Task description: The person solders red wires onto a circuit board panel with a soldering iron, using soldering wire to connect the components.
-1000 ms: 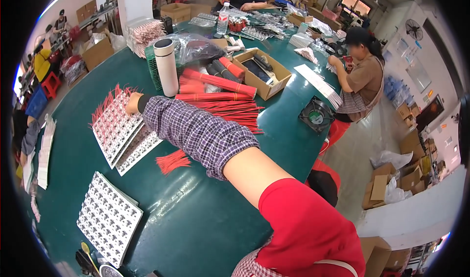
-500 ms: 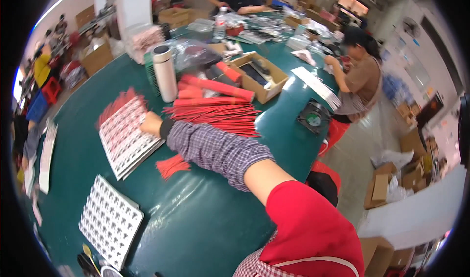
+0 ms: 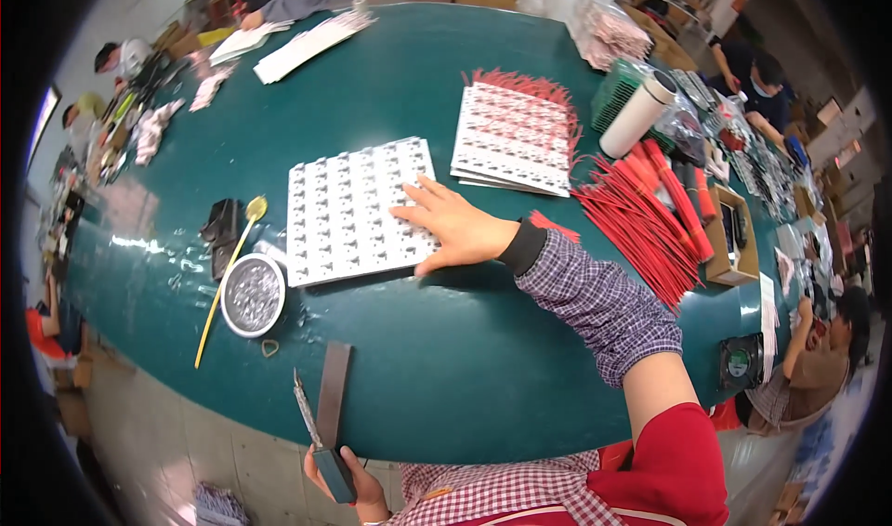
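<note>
My right hand (image 3: 455, 224) lies with spread fingers on the right edge of a white panel (image 3: 348, 215), which carries rows of small dark parts. At the near table edge my left hand (image 3: 358, 484) is closed around the dark green handle of a soldering iron (image 3: 311, 419), its metal tip pointing up and away. Beside the iron lies a dark brown bar (image 3: 334, 387). Beyond my right hand sits a stack of white panels (image 3: 511, 140) with red wires sticking out at its far side. A small bunch of red wires (image 3: 556, 227) is partly hidden behind my right forearm.
A white bowl of silvery bits (image 3: 253, 295), a thin yellow stick (image 3: 223, 294) and a black object (image 3: 221, 233) lie left of the panel. To the right are long red wires (image 3: 641, 229), a pale bottle (image 3: 638, 114), a cardboard box (image 3: 734, 243) and a fan (image 3: 741, 363). Other people work around the table.
The view has swung left. My right hand has moved from the stack with red wires to the white panel and spread open. My left hand with the soldering iron has come into view.
</note>
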